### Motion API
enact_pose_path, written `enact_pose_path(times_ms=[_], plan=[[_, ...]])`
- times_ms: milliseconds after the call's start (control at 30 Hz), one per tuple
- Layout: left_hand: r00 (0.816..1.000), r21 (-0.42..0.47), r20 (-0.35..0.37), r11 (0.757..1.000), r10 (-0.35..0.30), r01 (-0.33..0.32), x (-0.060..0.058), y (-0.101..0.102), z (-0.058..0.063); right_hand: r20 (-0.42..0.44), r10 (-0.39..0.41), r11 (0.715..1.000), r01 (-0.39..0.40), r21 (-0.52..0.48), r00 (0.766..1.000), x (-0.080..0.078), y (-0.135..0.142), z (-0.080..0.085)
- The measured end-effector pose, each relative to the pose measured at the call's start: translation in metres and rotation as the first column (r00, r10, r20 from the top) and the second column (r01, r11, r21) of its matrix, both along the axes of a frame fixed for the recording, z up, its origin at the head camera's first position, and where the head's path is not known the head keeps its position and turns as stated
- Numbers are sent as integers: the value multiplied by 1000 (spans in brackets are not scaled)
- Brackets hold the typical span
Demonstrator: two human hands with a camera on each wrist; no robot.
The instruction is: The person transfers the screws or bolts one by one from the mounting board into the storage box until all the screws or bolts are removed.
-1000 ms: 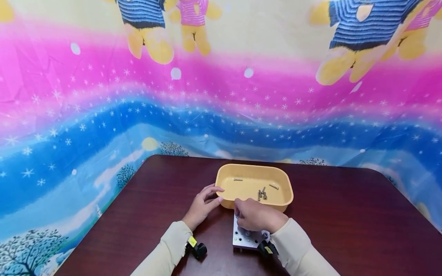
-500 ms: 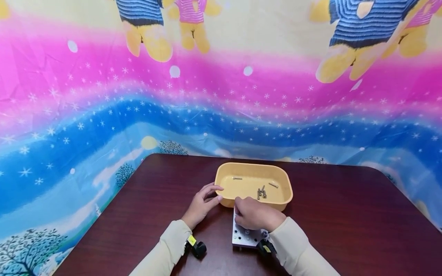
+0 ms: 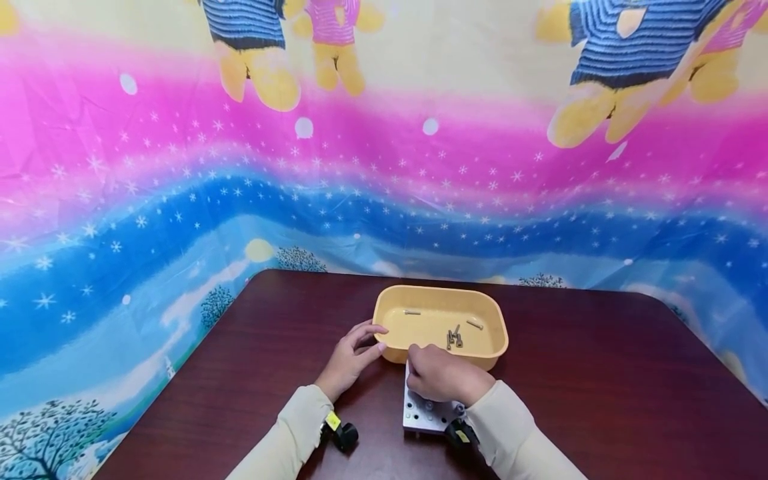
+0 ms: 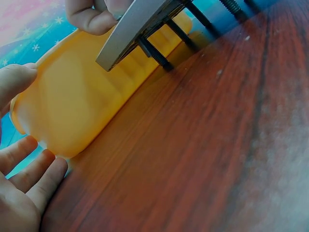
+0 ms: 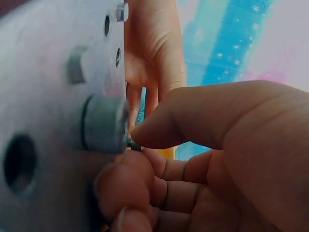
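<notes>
My right hand [image 3: 447, 375] is over the far part of a silver metal plate [image 3: 420, 420]. Its thumb and index finger pinch a small dark screw [image 5: 134, 144], mostly hidden behind a socket-head screw [image 5: 105, 123] that stands in the plate. Round holes and further screw heads dot the plate's face. Beneath it, several threaded screw shanks [image 4: 155, 54] point down toward the table. Against the near left corner of a yellow plastic bin [image 3: 441, 291] rests my left hand [image 3: 348, 360], with extended fingers touching the rim and outer wall.
Loose socket-head screws [image 3: 459, 341] form a small cluster inside the bin, with single screws [image 3: 413, 312] lying elsewhere in it. The dark red-brown table [image 3: 588, 373] extends to both sides. A printed cloth [image 3: 384, 167] hangs behind the table's far edge.
Both hands keep nearly the same places, the right at the plate and the left at the bin. The view shifts slightly; the screws in the bin stay put.
</notes>
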State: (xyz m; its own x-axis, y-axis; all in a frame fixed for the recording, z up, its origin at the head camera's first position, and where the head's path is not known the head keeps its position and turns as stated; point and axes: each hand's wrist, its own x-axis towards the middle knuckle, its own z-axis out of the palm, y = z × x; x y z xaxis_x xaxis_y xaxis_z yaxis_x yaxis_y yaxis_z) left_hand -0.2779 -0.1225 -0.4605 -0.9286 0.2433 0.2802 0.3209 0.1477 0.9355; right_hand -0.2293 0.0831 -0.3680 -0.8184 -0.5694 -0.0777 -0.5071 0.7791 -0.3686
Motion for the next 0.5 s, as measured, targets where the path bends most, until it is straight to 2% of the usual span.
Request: enact_pose_path(times_ms=[200,367,500], plan=[[1000,5,-1,1000,-10,10,2,1,3,1,-2,1000,2,3,1000,-1,0,-1],[1000,6,0,1000,-26,26,14,2,20,31,-12,1000,11,7,999,-2,0,-1],[1000,6,-18,1000,-12,13,10,2,14,42,-14,1000,14,2,999,0,1,0]])
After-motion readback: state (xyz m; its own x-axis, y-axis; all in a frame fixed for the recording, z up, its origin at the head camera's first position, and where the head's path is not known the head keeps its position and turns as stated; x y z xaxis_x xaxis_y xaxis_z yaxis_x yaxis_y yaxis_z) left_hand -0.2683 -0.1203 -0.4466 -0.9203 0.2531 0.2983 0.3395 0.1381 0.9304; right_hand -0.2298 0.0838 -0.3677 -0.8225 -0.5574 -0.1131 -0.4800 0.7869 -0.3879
